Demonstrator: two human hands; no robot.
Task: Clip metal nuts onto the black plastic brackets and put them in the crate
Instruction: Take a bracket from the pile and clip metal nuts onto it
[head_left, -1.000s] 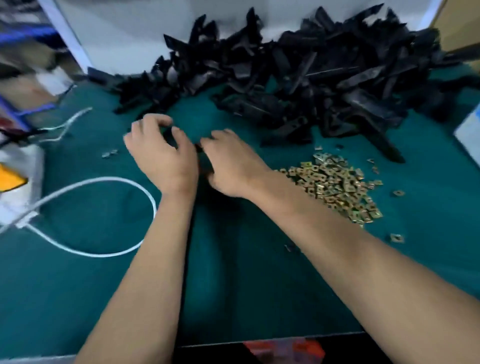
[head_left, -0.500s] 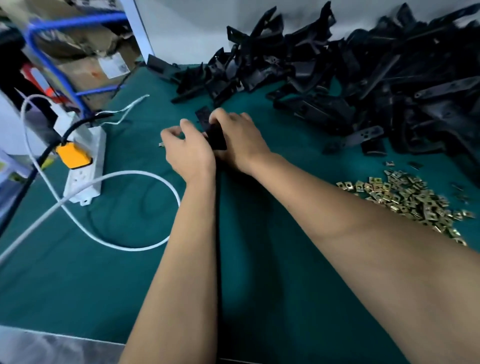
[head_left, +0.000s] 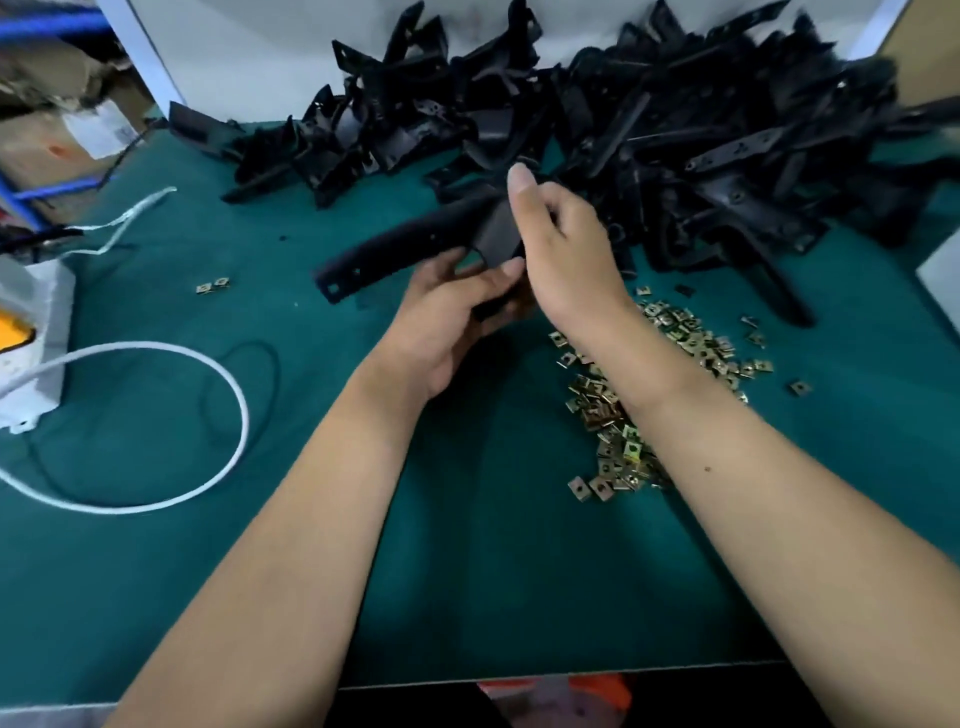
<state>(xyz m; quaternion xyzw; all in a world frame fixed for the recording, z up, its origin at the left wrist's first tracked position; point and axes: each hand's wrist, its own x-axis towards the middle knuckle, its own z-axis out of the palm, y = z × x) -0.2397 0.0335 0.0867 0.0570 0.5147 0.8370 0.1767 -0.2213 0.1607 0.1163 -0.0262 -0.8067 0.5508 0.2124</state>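
Both hands, left hand (head_left: 441, 317) and right hand (head_left: 558, 244), had lifted one black bracket (head_left: 400, 249) off the bench (head_left: 467, 571), grips holding it, ready for nuts (head_left: 618, 415).

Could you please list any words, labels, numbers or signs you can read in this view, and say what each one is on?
No text can be read here.
White label on the cardboard box, far left: dark print, too blurred to read.
Black bracket held in the left hand and right hand: no markings visible.
Metal nuts: no markings visible.
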